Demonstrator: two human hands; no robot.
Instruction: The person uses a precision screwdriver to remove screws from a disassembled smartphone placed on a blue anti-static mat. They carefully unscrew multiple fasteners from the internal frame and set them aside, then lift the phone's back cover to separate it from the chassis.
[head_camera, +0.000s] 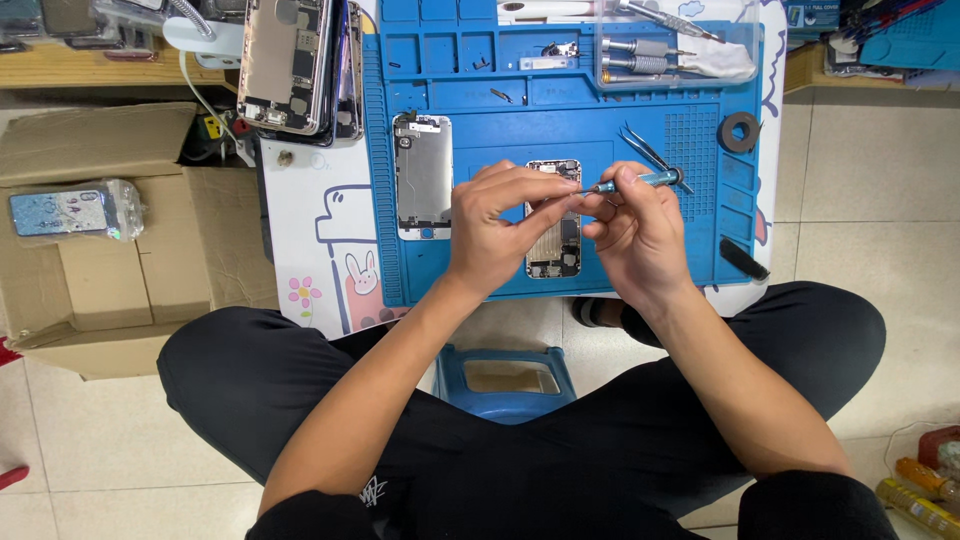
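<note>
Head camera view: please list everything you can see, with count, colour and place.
Repair mat: 1, blue, on the small table.
Opened phone body: 1, silver, mat centre, under the hands.
Screen panel: 1, silver, left on the mat.
Screwdriver: 1, blue handle, in the right hand.
Tweezers: 1, metal, above the screwdriver.
Tape roll: 1, black, right edge of the mat.
Cardboard box: 1, brown, floor left.
Stool: 1, blue, between the legs.
Left hand: on the phone body.
Right hand: grips the screwdriver.
</note>
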